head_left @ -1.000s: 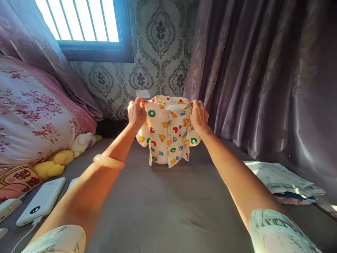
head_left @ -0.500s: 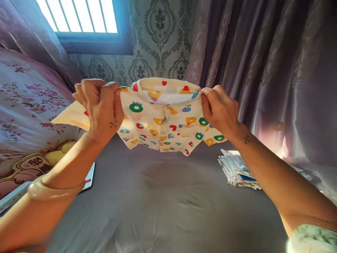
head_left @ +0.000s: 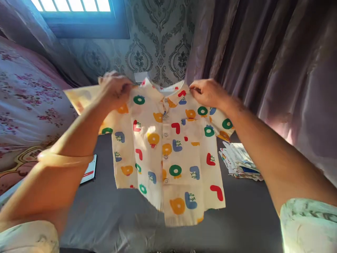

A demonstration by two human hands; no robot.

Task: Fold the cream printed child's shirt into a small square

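Observation:
A cream button-up shirt [head_left: 168, 140] with green, red, blue and orange prints hangs spread open between my hands, its buttoned front facing me. My left hand [head_left: 116, 89] is closed on the shoulder beside the collar at the left. At the other shoulder, my right hand [head_left: 207, 92] pinches the fabric near the collar. One short sleeve sticks out to the left behind my left hand; the other droops below my right hand. The lower hem hangs unevenly above the grey sheet.
A stack of folded clothes [head_left: 240, 163] lies on the grey sheet [head_left: 147, 235] at the right. Left of the shirt is a tablet or phone [head_left: 89, 170], partly behind my forearm. Floral fabric [head_left: 34, 95] rises at the left, curtains [head_left: 289, 70] at the right, a patterned wall [head_left: 160, 42] behind.
The shirt has swung from nearly flat and foreshortened to hanging down, so its whole front shows. Both hands still grip the shoulders. The view has tilted slightly downward.

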